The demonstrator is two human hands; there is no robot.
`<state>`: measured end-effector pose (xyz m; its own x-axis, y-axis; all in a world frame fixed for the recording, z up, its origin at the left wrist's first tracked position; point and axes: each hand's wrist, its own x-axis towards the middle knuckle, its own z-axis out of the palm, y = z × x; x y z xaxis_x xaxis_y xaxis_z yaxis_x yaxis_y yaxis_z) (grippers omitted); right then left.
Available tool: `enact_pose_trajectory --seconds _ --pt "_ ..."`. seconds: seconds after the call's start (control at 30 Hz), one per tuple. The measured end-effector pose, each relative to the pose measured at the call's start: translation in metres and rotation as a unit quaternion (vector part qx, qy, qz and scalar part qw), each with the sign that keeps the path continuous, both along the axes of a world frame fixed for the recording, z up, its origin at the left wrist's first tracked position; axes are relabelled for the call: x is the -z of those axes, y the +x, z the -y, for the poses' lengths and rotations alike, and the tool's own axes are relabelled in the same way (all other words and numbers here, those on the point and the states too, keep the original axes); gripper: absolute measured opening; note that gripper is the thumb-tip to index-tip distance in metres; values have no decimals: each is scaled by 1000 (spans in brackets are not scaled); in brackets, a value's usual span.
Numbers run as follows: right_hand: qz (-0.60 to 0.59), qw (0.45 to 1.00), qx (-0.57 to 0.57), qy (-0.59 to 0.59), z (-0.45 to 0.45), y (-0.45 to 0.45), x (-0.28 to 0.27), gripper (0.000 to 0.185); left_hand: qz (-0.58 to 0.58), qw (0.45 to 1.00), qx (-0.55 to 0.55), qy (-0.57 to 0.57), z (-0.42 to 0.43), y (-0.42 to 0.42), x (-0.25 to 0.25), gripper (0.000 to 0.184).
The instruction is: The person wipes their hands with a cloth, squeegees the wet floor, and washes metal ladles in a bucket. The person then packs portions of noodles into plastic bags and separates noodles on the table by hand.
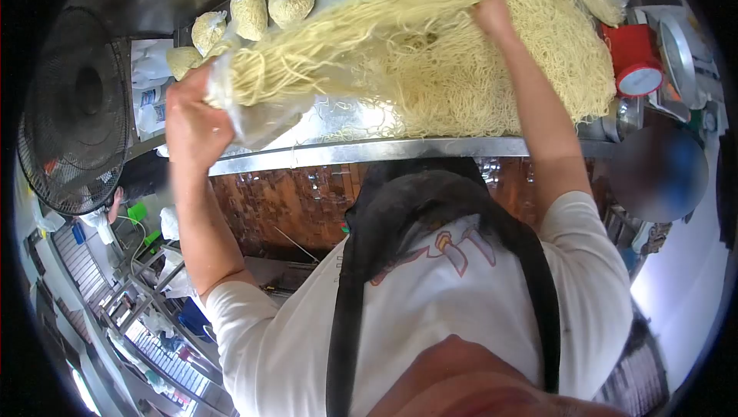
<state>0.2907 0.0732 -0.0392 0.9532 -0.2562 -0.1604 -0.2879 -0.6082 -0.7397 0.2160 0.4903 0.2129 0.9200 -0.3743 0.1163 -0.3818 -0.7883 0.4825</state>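
My left hand point(196, 121) is closed around the rim of a clear plastic bag point(265, 125) at the left of the metal table point(292, 157). A long stretch of pale yellow noodles point(361, 17) hangs between the bag and my right hand point(492, 13). Its near end lies at the bag's mouth; the strands are partly blurred by motion. My right hand grips the far end of this bundle, its fingertips partly hidden by noodles. Beneath and beyond it spreads a large heap of loose noodles point(530, 56).
Several filled noodle bags point(290, 0) stand along the table's back left. A fan point(73, 109) is at the far left. To the right are a red scale point(634, 56) and another noodle bag point(603, 0). The table's raised front edge runs before my apron point(357, 286).
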Motion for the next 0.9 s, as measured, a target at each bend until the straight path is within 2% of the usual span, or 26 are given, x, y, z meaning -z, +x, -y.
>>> enact_pose_trajectory --seconds 0.1,0.13,0.17,0.23,0.27,0.33,0.4,0.43,0.47,0.5,0.53,0.57,0.6,0.63,0.73,0.83,0.87,0.9 --pt "88 959 -90 -254 139 38 78 32 72 997 3 26 -25 4 10 39" --pt "59 932 -144 -328 175 57 92 33 38 999 15 35 -45 16 40 44" --pt "39 896 -197 -396 208 74 104 36 60 994 33 84 -46 18 62 47" --pt "-69 877 -239 -412 214 86 99 42 22 990 50 126 -27 22 109 47" --pt "-111 842 -299 -436 200 96 71 45 12 991 72 112 -29 30 157 47" --pt "-209 893 -203 -342 124 91 -3 54 43 983 47 174 -18 25 239 52" --pt "-110 912 -192 -345 24 57 -39 47 66 989 -33 131 -9 -7 293 56" --pt "-168 906 -232 -312 -32 38 -57 44 79 988 -72 109 1 -16 306 58" --pt "-141 914 -291 -247 -73 11 -55 48 65 988 -138 19 16 -30 296 61" --pt "-294 818 -394 -298 -124 4 -61 49 50 975 -203 -70 30 -51 282 65" --pt "-78 812 -494 -301 -136 -24 -3 45 49 968 -220 -107 38 -70 279 67" --pt "43 820 -491 -291 -152 -41 32 44 21 964 -229 -133 46 -86 280 70" --pt "166 814 -477 -288 -168 -59 67 42 31 958 -248 -141 57 -89 286 62" --pt "186 805 -494 -270 -186 -56 84 43 41 951 -268 -150 63 -92 292 54" --pt "98 872 -466 -114 -234 -32 122 37 -152 939 -284 -120 38 -58 336 31" --pt "-38 864 -497 69 -254 -16 116 30 14 962 -180 -205 46 -27 289 12" --pt "-33 874 -482 59 -260 -10 93 31 -37 963 -190 -186 55 -30 258 5" --pt "-26 882 -468 47 -266 1 53 32 -50 959 -195 -198 64 -37 238 6"
